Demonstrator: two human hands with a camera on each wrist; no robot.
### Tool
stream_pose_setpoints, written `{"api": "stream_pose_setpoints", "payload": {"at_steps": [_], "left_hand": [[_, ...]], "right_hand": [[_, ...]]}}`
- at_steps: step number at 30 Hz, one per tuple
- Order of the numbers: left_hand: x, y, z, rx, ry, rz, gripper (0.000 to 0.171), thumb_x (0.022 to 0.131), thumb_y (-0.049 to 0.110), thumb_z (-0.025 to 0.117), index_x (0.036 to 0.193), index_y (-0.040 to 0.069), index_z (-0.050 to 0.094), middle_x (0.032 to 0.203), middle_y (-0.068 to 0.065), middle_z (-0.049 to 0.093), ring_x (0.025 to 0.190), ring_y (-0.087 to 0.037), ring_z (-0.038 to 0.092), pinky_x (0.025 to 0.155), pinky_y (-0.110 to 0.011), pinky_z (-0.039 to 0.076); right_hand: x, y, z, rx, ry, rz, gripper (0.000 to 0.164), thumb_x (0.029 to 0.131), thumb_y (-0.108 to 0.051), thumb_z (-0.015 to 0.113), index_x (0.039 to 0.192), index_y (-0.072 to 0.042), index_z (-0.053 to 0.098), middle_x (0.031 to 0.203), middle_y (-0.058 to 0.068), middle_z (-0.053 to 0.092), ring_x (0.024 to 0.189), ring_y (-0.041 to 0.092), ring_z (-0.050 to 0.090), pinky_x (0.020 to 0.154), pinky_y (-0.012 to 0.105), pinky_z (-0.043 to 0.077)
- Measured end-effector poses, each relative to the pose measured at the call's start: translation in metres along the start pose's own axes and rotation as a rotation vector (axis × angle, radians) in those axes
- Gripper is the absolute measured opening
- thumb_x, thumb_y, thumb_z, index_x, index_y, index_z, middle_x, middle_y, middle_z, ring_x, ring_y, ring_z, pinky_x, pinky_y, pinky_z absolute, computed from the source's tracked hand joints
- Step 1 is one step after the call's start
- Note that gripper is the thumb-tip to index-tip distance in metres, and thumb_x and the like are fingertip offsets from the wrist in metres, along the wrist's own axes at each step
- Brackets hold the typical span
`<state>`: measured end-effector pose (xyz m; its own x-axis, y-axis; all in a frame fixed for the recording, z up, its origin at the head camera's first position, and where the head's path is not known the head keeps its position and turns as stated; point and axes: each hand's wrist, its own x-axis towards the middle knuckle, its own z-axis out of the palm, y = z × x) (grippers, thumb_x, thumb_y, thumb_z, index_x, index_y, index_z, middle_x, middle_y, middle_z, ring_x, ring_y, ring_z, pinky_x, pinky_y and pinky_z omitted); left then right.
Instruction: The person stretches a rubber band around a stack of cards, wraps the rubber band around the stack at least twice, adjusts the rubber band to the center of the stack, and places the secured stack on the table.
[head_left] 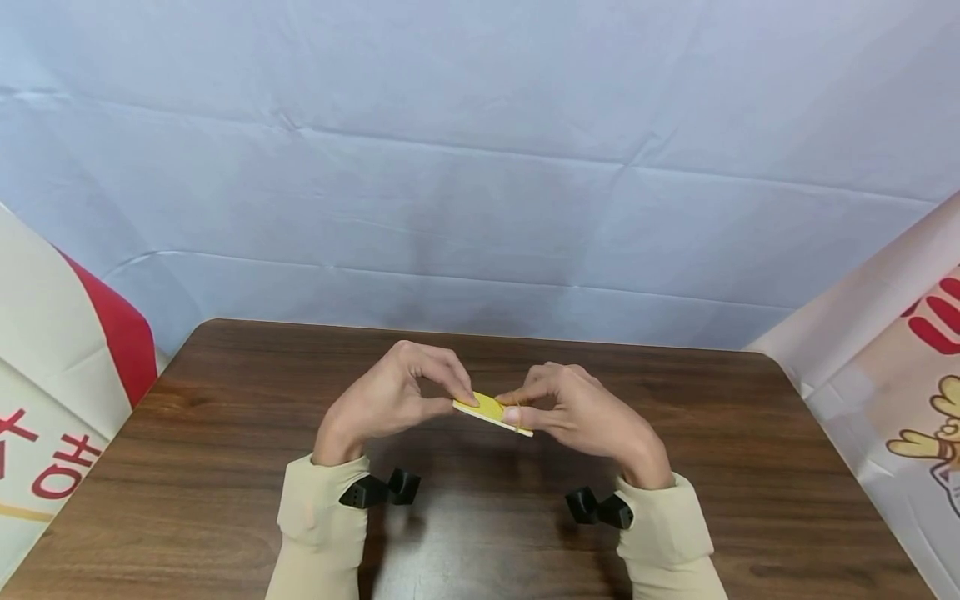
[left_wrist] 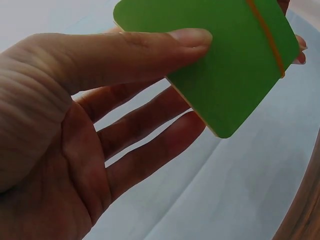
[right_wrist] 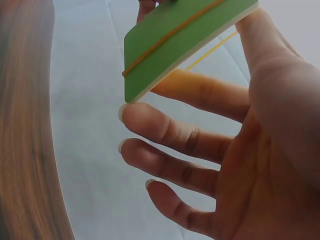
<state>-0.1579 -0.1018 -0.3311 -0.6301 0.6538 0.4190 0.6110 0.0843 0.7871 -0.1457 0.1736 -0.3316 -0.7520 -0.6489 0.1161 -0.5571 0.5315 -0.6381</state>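
A thin flat card-like piece (head_left: 487, 407), yellow on its upper face with a pale edge, is held up above the table between both hands. Its other face (left_wrist: 230, 85) is green with rounded corners, as the wrist views show. My left hand (head_left: 384, 398) pinches one end, its thumb lying across the green face. At the opposite end my right hand (head_left: 585, 412) grips the piece with thumb and index finger. An orange-yellow rubber band (right_wrist: 172, 36) runs across the green face near the right hand; another strand stands away from the edge by the right index finger.
The dark brown wooden table (head_left: 225, 475) lies beneath both hands. Behind it hangs a pale blue-white cloth (head_left: 450, 208), with printed banners (head_left: 885, 392) at the sides. Small black devices (head_left: 367, 492) are strapped at both wrists over cream sleeves.
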Motion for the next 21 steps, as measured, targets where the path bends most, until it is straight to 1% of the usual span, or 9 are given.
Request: {"api": "stream_pose_setpoints", "payload": {"at_steps": [3,9,18,21], "left_hand": [[0.0006,0.0011,0.0004,0.021,0.01,0.007,0.025,0.08,-0.013,0.079,0.089,0.01,0.082,0.09,0.006,0.071,0.087,-0.014,0.068,0.079,-0.032,0.057],[0.0012,0.0026,0.0011,0.045,0.025,0.021,0.026,0.079,-0.014,0.078,0.091,0.008,0.082,0.09,0.004,0.071,0.087,-0.016,0.069,0.078,-0.031,0.057],[0.0007,0.0067,0.0004,0.089,0.045,-0.001,0.024,0.08,-0.012,0.079,0.092,0.009,0.083,0.091,0.005,0.07,0.088,-0.013,0.067,0.076,-0.03,0.057],[0.0006,0.0072,0.0003,0.093,0.052,0.0,0.023,0.08,-0.011,0.079,0.092,0.009,0.082,0.091,0.005,0.07,0.088,-0.013,0.067,0.076,-0.031,0.057]], "right_hand": [[-0.0002,0.0005,-0.0002,-0.002,0.016,-0.003,0.031,0.095,-0.036,0.072,0.118,-0.016,0.078,0.087,-0.014,0.063,0.078,0.009,0.055,0.067,0.028,0.048],[-0.0008,0.0012,-0.0006,-0.013,0.034,-0.001,0.031,0.095,-0.038,0.071,0.119,-0.019,0.077,0.089,-0.016,0.064,0.083,0.009,0.056,0.071,0.03,0.049],[-0.0005,0.0019,-0.0005,-0.015,0.048,0.001,0.029,0.097,-0.037,0.07,0.12,-0.021,0.076,0.092,-0.016,0.064,0.087,0.009,0.056,0.074,0.035,0.049],[-0.0003,0.0016,-0.0006,-0.017,0.057,0.0,0.029,0.097,-0.037,0.07,0.12,-0.022,0.076,0.092,-0.016,0.064,0.086,0.009,0.056,0.074,0.034,0.049]]}}
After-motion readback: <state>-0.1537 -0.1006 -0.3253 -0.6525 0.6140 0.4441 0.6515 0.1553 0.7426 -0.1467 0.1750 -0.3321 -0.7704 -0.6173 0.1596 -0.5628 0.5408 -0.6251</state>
